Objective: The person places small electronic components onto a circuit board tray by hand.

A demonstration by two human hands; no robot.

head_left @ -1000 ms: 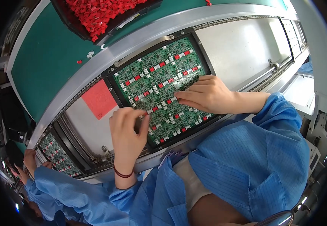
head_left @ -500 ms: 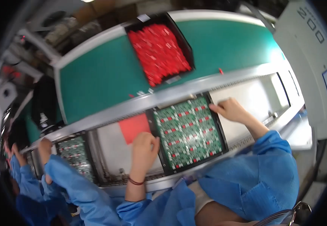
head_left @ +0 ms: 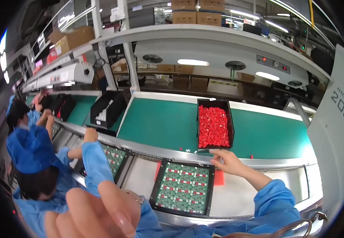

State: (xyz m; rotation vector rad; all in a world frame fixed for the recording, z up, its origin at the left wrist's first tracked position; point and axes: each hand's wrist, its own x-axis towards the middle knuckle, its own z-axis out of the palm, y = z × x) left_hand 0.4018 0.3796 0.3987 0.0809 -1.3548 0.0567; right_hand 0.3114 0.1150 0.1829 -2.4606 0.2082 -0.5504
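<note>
My left hand (head_left: pixel 96 210) is raised large and close at the lower left, its fingers curled together; whatever lies inside them, if anything, is hidden. Above the metal rail, just in front of the black bin (head_left: pixel 231 129) of small red parts (head_left: pixel 213 125), my right hand (head_left: pixel 231 163) has its fingers apart and shows nothing in them. A black-framed tray (head_left: pixel 209 198) holds green circuit boards (head_left: pixel 184 186) dotted with red and white parts. It lies on the conveyor, left of and below my right hand. A red sheet (head_left: pixel 218 177) shows at both sides of it.
A co-worker in a blue cap (head_left: pixel 31 148) sits at the left, one hand (head_left: pixel 90 135) over another board tray (head_left: pixel 114 158). A black bin of white parts (head_left: pixel 106 111) stands on the green bench (head_left: pixel 156 121). A pale machine (head_left: pixel 334 119) stands at the right; a shelf (head_left: pixel 203 31) crosses overhead.
My view has tilted up. My left hand has left the tray's side and come up close. My right hand has moved from the tray's right edge to the rail by the red-parts bin.
</note>
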